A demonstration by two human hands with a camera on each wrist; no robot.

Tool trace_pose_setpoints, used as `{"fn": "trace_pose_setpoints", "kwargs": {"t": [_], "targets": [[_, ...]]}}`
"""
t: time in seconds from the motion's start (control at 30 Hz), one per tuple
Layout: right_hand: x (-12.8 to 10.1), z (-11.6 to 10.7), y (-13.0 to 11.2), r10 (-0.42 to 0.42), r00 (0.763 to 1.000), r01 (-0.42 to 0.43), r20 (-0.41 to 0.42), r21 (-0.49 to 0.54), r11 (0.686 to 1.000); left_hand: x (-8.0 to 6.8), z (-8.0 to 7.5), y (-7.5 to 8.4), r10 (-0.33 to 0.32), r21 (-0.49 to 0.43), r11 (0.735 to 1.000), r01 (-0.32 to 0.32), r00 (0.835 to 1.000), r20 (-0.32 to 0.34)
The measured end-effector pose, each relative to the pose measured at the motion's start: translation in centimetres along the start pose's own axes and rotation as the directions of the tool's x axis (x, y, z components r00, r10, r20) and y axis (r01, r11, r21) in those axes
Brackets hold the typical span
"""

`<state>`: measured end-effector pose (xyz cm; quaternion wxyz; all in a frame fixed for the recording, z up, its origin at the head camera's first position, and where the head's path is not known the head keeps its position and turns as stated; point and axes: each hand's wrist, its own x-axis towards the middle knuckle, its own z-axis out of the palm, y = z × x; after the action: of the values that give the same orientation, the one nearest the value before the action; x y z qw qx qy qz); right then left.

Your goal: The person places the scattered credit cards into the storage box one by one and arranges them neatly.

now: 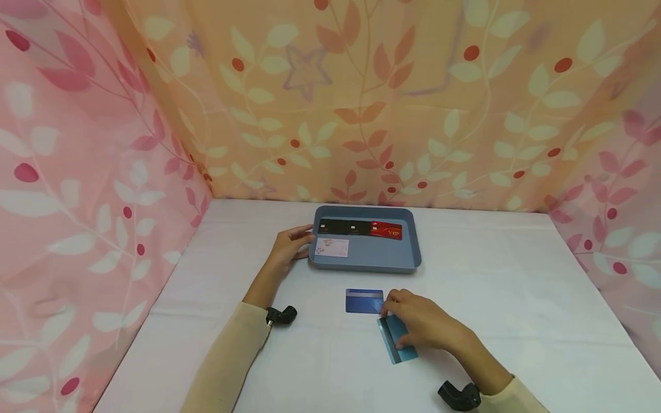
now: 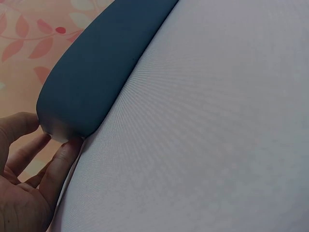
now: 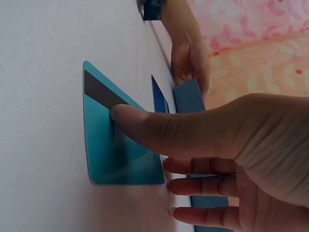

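My left hand holds the left end of a blue-grey tray, fingers and thumb around its end wall in the left wrist view. Lower right, my right hand is over a teal card with a dark magnetic stripe. The right thumb lies over the card's face, and the other fingertips are at its far edge. The card lies at a slant on the white table. Just beyond it is a blue card, lying straight and close to my right fingertips.
Inside the tray, two black cards and a red VIP card form a row along the back. A pale pink card lies at its front left. Floral curtains stand around the white table.
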<state>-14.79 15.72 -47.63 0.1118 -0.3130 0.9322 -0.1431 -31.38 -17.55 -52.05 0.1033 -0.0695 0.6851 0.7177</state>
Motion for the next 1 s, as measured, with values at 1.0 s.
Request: {"fn": "trace_pose_setpoints", "kwargs": {"t": [1.0], "targets": [[0.33, 0.50, -0.13, -0.018, 1.000, 0.018, -0.003, -0.049, 0.999, -0.30, -0.04, 0.08, 0.019, 0.011, 1.000, -0.019, 1.000, -0.002]]}}
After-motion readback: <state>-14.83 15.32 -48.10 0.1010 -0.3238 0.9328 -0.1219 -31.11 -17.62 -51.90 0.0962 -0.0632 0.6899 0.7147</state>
